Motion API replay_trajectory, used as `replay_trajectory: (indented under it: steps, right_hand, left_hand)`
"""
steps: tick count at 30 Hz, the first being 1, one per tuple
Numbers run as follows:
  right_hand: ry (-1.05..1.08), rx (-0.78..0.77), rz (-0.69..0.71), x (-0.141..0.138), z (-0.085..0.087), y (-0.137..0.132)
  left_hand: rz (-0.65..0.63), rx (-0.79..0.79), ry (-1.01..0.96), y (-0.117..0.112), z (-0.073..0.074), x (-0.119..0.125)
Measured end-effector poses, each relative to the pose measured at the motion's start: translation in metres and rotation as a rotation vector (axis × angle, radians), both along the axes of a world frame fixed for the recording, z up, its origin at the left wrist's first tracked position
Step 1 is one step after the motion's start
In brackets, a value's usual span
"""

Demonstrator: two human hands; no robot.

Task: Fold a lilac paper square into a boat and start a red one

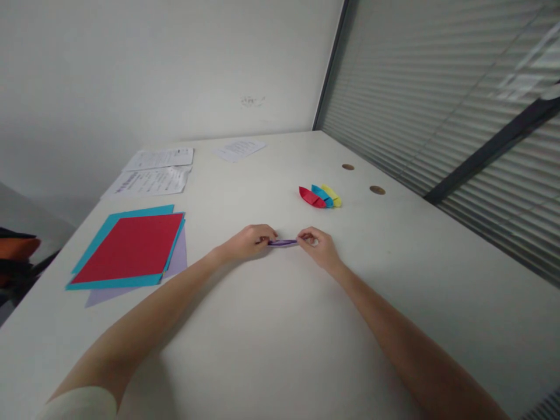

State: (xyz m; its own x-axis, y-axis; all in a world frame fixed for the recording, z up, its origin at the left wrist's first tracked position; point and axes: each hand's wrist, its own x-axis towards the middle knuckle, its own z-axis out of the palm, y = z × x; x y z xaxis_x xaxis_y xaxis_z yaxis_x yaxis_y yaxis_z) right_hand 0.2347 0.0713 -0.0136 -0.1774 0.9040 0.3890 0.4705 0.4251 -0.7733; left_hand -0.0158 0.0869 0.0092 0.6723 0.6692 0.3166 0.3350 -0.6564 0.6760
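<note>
A narrow folded purple paper piece (282, 242) lies low over the white table (280, 326), stretched between my two hands. My left hand (250, 240) pinches its left end with fingers closed. My right hand (315, 245) pinches its right end, fingers curled. Behind them rest three folded paper boats side by side: red (311, 197), blue (322, 195) and yellow (332, 195).
A stack of square sheets, red (129, 248) on top of teal and lilac, lies at the left. Printed white pages (151, 179) sit at the far left, another (240, 148) farther back. Two round cable holes (377, 190) lie near the blinds on the right.
</note>
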Motion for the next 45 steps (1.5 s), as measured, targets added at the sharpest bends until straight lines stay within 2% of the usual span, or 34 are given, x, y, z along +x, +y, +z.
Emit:
replay_trajectory:
  steps: [3,7,10,12,15,18,23,32,35,41,45]
  right_hand:
    - [-0.081,-0.088,0.11,0.001,0.008,0.004]
    - [-0.257,-0.105,0.232,-0.001,0.026,0.014]
    - [-0.393,-0.082,0.32,-0.006,0.039,0.018]
    - [-0.404,0.025,0.325,-0.01,0.043,0.018]
    - [-0.414,0.201,0.34,-0.013,0.037,0.014]
    - [-0.508,0.322,0.33,-0.012,0.022,0.01]
    - [-0.645,0.473,0.245,-0.015,0.003,0.007]
    - [-0.737,0.542,0.138,-0.024,0.002,0.003]
    - [-0.739,0.545,0.144,-0.021,0.004,0.003]
    - [-0.652,0.476,0.16,-0.012,0.002,0.008]
    - [-0.617,0.458,0.171,-0.008,-0.003,0.01]
  left_hand:
    - [-0.036,0.05,0.05,0.001,0.002,-0.004]
    - [-0.051,0.176,0.096,0.001,-0.007,-0.005]
    - [0.071,0.225,0.129,-0.002,-0.013,-0.003]
    - [0.133,0.266,0.143,-0.003,-0.015,-0.003]
    - [0.093,0.365,0.159,-0.002,-0.015,-0.006]
    - [0.062,0.43,0.18,0.0,-0.017,-0.006]
    - [0.11,0.524,0.239,-0.002,-0.02,-0.002]
    - [0.144,0.59,0.307,-0.002,-0.021,-0.001]
    - [0.146,0.565,0.305,-0.001,-0.02,-0.003]
    - [0.116,0.449,0.168,0.005,-0.025,-0.01]
    - [0.122,0.457,0.158,0.009,-0.028,-0.013]
